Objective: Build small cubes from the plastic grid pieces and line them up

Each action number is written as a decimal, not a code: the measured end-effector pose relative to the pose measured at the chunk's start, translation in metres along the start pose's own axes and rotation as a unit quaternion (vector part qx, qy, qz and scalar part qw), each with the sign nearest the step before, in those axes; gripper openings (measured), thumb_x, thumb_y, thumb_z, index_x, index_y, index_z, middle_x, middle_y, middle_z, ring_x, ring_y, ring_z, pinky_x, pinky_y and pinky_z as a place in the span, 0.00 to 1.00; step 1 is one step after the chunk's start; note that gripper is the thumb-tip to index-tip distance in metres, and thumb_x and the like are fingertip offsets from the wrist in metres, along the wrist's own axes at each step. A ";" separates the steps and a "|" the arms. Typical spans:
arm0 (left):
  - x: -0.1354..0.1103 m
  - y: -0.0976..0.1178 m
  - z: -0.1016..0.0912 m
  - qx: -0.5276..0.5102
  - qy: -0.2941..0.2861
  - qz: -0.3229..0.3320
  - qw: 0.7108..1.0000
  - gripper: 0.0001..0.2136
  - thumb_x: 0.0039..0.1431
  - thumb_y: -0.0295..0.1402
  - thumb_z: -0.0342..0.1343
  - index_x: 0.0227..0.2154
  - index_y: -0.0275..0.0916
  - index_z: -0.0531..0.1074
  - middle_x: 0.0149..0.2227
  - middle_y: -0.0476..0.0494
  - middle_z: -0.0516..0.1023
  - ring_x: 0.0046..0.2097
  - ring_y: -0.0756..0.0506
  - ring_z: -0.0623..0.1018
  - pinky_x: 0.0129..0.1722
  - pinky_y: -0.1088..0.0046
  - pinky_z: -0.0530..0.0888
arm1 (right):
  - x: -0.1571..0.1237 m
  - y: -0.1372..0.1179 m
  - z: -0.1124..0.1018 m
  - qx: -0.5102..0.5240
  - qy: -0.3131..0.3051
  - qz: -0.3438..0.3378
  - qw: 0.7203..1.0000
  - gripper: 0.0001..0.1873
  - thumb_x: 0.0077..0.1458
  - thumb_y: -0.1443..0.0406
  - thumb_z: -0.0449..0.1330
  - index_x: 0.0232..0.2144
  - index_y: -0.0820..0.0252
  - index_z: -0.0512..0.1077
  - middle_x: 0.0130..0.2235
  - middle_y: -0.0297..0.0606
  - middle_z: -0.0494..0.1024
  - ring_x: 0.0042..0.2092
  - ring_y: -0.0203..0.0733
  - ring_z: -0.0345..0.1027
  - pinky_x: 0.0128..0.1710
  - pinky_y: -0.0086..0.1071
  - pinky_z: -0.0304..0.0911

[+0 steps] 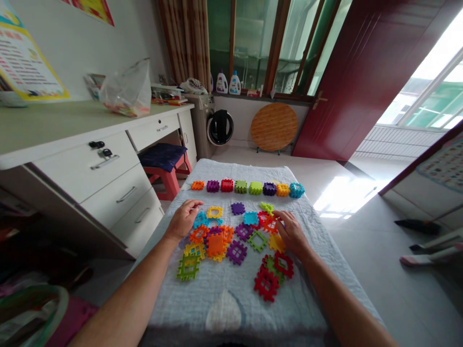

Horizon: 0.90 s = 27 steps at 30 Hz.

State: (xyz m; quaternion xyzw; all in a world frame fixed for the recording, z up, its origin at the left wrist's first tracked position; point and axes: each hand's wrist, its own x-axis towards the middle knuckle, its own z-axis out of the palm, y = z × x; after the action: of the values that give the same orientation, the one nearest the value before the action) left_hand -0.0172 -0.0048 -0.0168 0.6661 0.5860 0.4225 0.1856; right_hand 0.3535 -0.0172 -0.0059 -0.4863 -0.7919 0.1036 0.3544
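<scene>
A small table covered with a pale grey cloth (224, 294) carries a loose heap of flat, coloured plastic interlocking tiles (235, 238). At its far edge stands a row of assembled cubes (249, 187) in orange, purple, red, green and blue. My left hand (183, 220) rests on the left side of the heap, fingers curled loosely over a blue tile (200, 219). My right hand (291, 233) lies on the right side, fingers bent over red and orange tiles (269, 222). Neither hand lifts a piece clear of the cloth.
A white desk with drawers (104, 178) runs along the left, with a plastic bag (126, 89) on top and a red stool (168, 176) beneath. Behind the table are a washing machine (219, 126), a round wooden tabletop (274, 126) and a dark red door (365, 72).
</scene>
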 end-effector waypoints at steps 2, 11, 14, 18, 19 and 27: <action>0.001 -0.002 0.000 0.009 0.001 0.000 1.000 0.14 0.56 0.35 0.45 0.41 0.38 0.72 0.43 0.43 0.74 0.46 0.44 0.74 0.48 0.66 0.72 | 0.000 0.000 -0.001 -0.009 0.006 -0.004 1.000 0.19 0.53 0.71 0.48 0.45 0.57 0.71 0.42 0.41 0.75 0.45 0.46 0.65 0.48 0.41 0.61; 0.001 -0.004 0.000 0.039 0.000 0.001 0.999 0.14 0.56 0.35 0.46 0.40 0.39 0.72 0.41 0.44 0.75 0.44 0.45 0.75 0.46 0.68 0.72 | -0.004 0.004 0.004 -0.111 -0.030 0.003 0.993 0.24 0.50 0.60 0.60 0.50 0.56 0.68 0.47 0.42 0.74 0.49 0.52 0.61 0.50 0.48 0.56; 0.000 -0.004 0.001 0.042 0.001 -0.001 0.999 0.14 0.56 0.35 0.46 0.40 0.39 0.73 0.41 0.44 0.75 0.43 0.45 0.75 0.45 0.69 0.72 | -0.004 0.004 0.006 -0.121 -0.048 0.007 0.992 0.24 0.49 0.59 0.61 0.50 0.55 0.68 0.47 0.41 0.74 0.49 0.52 0.61 0.50 0.47 0.56; 0.000 -0.004 0.001 0.046 0.004 0.004 0.999 0.13 0.55 0.34 0.47 0.40 0.38 0.73 0.40 0.44 0.76 0.41 0.46 0.75 0.44 0.70 0.72 | -0.004 0.006 0.007 -0.105 -0.044 0.007 0.993 0.23 0.50 0.59 0.60 0.50 0.55 0.68 0.46 0.41 0.75 0.48 0.51 0.62 0.50 0.46 0.56; -0.001 -0.004 0.001 0.048 0.005 0.006 0.999 0.13 0.55 0.34 0.47 0.40 0.38 0.73 0.40 0.44 0.76 0.40 0.46 0.75 0.44 0.70 0.72 | -0.004 0.007 0.007 -0.093 -0.042 0.003 0.995 0.22 0.51 0.60 0.59 0.50 0.55 0.68 0.45 0.41 0.75 0.48 0.50 0.63 0.50 0.46 0.57; 0.000 -0.006 0.003 0.051 -0.005 0.013 0.999 0.12 0.56 0.33 0.48 0.39 0.39 0.73 0.41 0.45 0.76 0.41 0.46 0.75 0.46 0.70 0.72 | 0.001 -0.001 0.007 0.061 0.009 -0.007 0.998 0.14 0.60 0.67 0.49 0.46 0.58 0.69 0.40 0.40 0.75 0.40 0.41 0.69 0.42 0.33 0.64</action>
State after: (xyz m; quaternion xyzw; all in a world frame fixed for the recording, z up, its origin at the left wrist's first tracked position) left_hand -0.0190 -0.0030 -0.0230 0.6843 0.5972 0.3911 0.1488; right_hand 0.3485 -0.0155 -0.0101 -0.4594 -0.7842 0.1450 0.3911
